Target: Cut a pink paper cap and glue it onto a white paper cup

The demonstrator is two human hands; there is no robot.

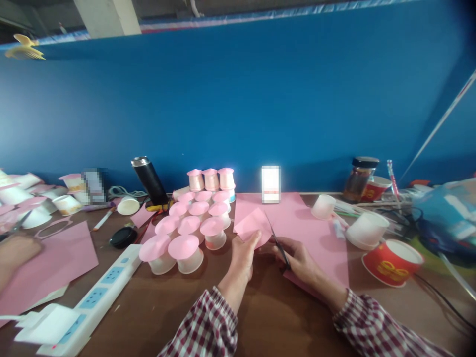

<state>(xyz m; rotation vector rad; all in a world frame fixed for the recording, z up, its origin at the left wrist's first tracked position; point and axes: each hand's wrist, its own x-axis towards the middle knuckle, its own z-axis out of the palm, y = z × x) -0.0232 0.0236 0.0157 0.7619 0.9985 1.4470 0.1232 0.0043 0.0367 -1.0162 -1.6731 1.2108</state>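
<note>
Cutting, it seems! Left hand (243,254) pinches 1 small pink paper piece (253,225), right hand (299,259) grips dark, slender metal scissors (279,245); next snip likely wants steady paper.

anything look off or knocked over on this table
Nothing looks spilled or damaged. The black flask left of the pink-topped cups leans left, which looks unsteady; the dark-lidded jar leans the other way, so it may be lens distortion. The pink paper in the left hand and scissors in the right hand look normal.
</note>
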